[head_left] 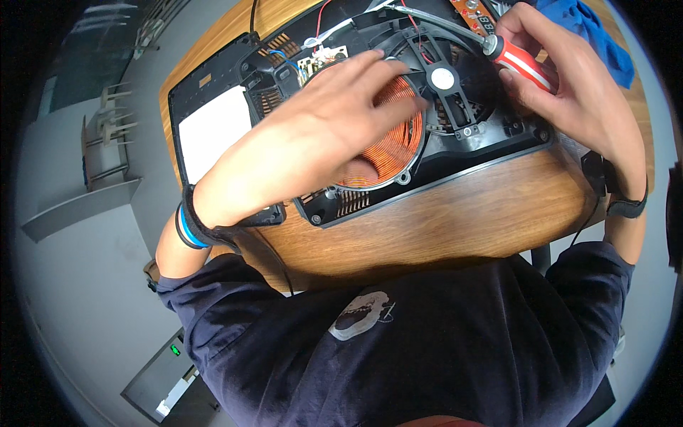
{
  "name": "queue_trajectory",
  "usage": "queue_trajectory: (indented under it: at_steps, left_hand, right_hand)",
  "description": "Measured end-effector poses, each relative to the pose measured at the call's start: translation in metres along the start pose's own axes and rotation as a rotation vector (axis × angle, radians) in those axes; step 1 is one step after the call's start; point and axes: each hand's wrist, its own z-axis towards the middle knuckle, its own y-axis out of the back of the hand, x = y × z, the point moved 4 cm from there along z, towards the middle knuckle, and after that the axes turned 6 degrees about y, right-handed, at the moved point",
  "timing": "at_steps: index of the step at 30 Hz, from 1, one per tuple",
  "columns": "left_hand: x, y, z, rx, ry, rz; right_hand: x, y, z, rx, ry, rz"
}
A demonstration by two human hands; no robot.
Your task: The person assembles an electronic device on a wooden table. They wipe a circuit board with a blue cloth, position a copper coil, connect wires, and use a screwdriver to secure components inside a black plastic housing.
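My left hand [348, 107] lies across a round copper coil [400, 146] set in an opened black appliance housing [491, 146]. Its fingers are spread over the coil's far and right side, and the thumb rests near its near edge. In my right hand [580, 92] is a screwdriver [523, 62] with a red and white handle, its shaft pointing toward the far left, over the housing's far part. The coil is partly covered by my left hand. Right of the coil sits a black fan [443, 78] with a round white label on its hub.
A separate black cover [192, 92] with a white sheet [215, 128] on it lies at the left. Red and blue wires and a small circuit board [324, 60] show behind my left hand. An orange display board [473, 14] and blue cloth [594, 35] lie at the far right of the wooden table [427, 213].
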Motion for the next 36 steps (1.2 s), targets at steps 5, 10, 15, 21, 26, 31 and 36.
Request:
queue_trajectory:
  at_steps: [5,10,15,21,26,31,36]
  left_hand:
    - [-0.002,-0.017,-0.003,0.131,0.041,0.212]
    - [0.004,-0.026,0.0,0.197,0.065,0.237]
    - [0.01,-0.022,0.003,0.338,0.08,0.323]
    - [0.021,-0.024,-0.003,0.206,-0.045,0.331]
    - [0.02,-0.02,-0.006,0.147,-0.059,0.292]
    - [0.028,-0.011,-0.015,0.053,-0.096,0.143]
    - [0.031,0.015,-0.025,-0.016,-0.029,-0.01]
  right_hand:
    - [0.001,0.0,-0.002,0.006,-0.008,-0.001]
    - [0.001,0.002,-0.006,0.0,-0.02,-0.007]
    - [0.001,0.003,-0.007,0.004,-0.029,-0.002]
    - [0.002,0.002,-0.007,0.016,-0.06,0.018]
    - [0.006,0.007,-0.012,-0.024,-0.091,-0.029]
    - [0.006,0.013,-0.013,-0.068,-0.132,-0.024]
    - [0.005,0.018,-0.009,-0.034,-0.154,-0.062]
